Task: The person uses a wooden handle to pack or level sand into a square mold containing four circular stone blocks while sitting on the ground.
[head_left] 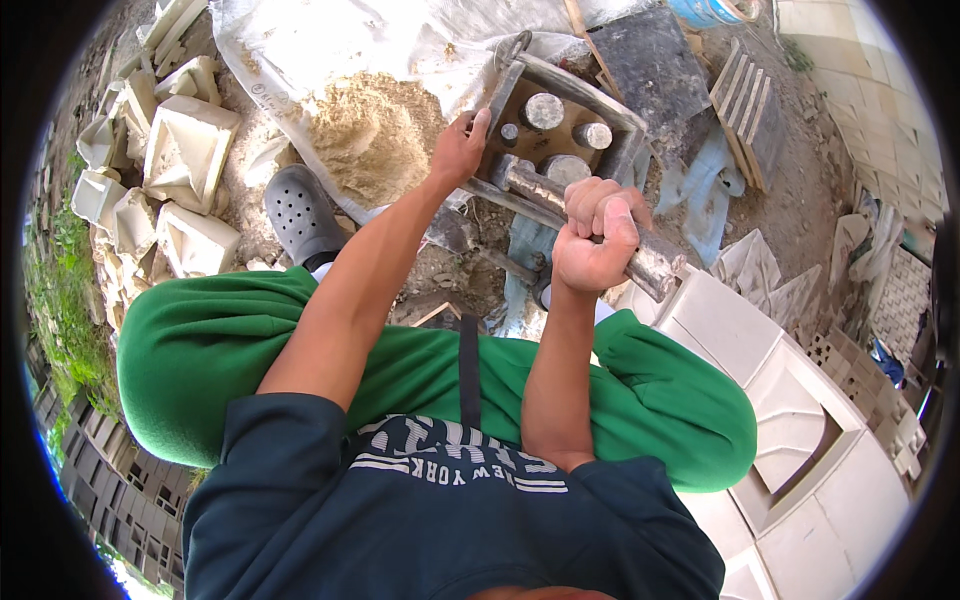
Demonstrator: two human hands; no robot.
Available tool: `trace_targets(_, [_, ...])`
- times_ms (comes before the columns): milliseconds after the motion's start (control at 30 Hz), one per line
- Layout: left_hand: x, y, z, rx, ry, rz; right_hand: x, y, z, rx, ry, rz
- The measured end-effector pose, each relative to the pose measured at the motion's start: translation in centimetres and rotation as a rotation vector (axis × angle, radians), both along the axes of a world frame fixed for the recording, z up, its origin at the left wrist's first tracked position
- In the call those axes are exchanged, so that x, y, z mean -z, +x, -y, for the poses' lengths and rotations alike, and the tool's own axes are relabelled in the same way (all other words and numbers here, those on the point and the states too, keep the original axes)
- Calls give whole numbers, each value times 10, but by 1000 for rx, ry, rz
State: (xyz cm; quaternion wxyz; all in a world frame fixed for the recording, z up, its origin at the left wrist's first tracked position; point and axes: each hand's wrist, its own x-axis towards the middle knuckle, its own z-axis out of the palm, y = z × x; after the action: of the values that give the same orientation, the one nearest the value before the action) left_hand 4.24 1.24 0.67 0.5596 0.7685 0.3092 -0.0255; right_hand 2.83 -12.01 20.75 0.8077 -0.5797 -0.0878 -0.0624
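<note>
A rectangular open box (628, 152) with dark, cement-crusted walls stands on the ground in front of me. Several grey round plugs (543, 112) rise from its brown bottom. My left hand (462, 148) is closed on the box's left wall near its near corner, thumb uppermost. My right hand (600, 232) makes a fist round a thick, cement-crusted bar-shaped tool (655, 262). That tool slants over the near wall, its far end reaching over the inside of the box. Whether a head is fixed to that far end I cannot tell.
Left of the box, a heap of sand (375, 135) lies on a white sheet (265, 50). Pale cast blocks (190, 150) are piled at far left, and more blocks (790, 400) stand at right. A dark board (650, 75) and slatted wood (745, 110) lie beyond the box.
</note>
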Motion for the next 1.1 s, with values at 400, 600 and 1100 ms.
trace_targets(400, [8,-1,3,0,4,13,0,-2,4,-30,16,36])
trace_targets(600, [9,-2,5,-17,11,21,-5,-4,5,-32,25,30])
trace_targets(1100, [5,-3,5,-21,9,28,-2,3,2,-48,37,-1])
